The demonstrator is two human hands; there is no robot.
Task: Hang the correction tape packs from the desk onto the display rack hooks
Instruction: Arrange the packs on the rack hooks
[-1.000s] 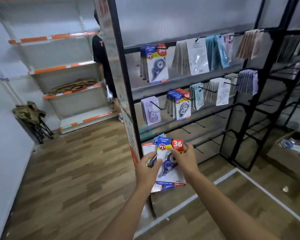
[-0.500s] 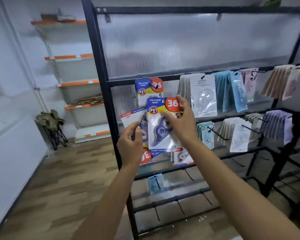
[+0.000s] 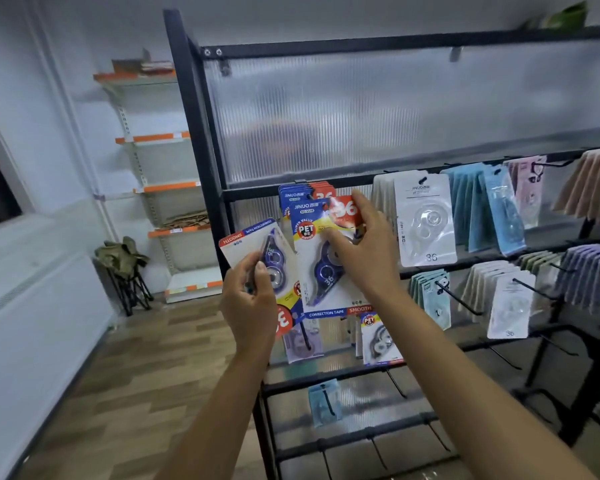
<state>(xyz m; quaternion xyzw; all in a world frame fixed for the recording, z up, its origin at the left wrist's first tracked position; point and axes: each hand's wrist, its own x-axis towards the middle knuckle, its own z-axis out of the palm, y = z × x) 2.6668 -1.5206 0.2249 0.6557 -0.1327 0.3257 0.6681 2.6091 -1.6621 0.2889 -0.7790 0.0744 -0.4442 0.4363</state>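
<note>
My right hand pinches an upright blue-and-white correction tape pack by its top, held right in front of the same kind of packs hanging on an upper-left hook of the black display rack. Whether its hole is on the hook is hidden. My left hand grips further correction tape packs, turned upside down and tilted, just left of the rack's post. The desk is out of view.
Other tape packs hang to the right: white, blue, pink and purple rows. Lower rack bars carry several bare hooks. White wall shelves with orange edges and a folding stool stand at the left on the wooden floor.
Both hands have risen from low in front of the rack to the upper-left hook. The right hand has drawn one pack apart from the ones in my left hand.
</note>
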